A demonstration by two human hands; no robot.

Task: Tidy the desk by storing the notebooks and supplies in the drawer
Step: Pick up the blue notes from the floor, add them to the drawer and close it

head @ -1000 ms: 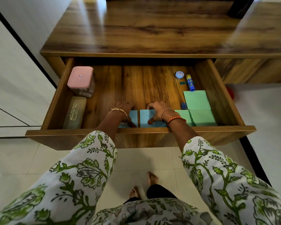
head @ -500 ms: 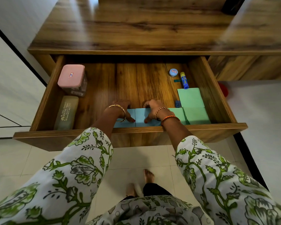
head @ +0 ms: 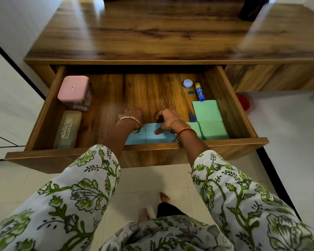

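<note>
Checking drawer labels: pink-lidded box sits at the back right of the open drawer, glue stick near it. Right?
Not quite. The head view shows the pink-lidded box at the back left of the drawer; the glue stick lies at the back right, far from the box.

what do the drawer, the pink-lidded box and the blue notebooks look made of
Drawer: wood or wood-look laminate, given the visible grain and slight sheen. Pink-lidded box: likely plastic, with a smooth matte lid over a see-through body. Blue notebooks: paper or card covers, flat, matte and evenly coloured.
</note>
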